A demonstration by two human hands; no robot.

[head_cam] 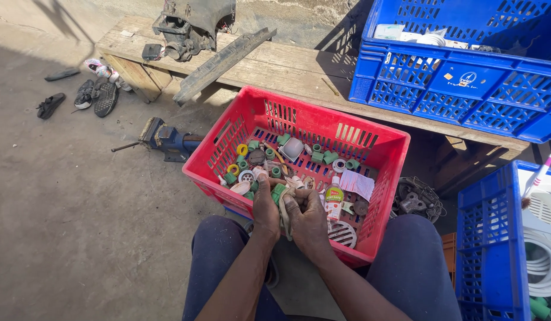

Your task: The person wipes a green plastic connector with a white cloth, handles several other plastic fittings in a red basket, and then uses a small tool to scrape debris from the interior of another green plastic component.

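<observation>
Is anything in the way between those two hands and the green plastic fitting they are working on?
Nothing visible is. The left hand and right hand already close around the green plastic fitting and a strip of pale cloth, over the near edge of the red plastic crate.

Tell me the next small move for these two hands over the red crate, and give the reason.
Probably lift the green fitting just clear of the red crate. The left hand and right hand are pressed together around it and a beige strip, low among loose fittings, a drain grate and a small bottle, which crowd the fingers.
</observation>
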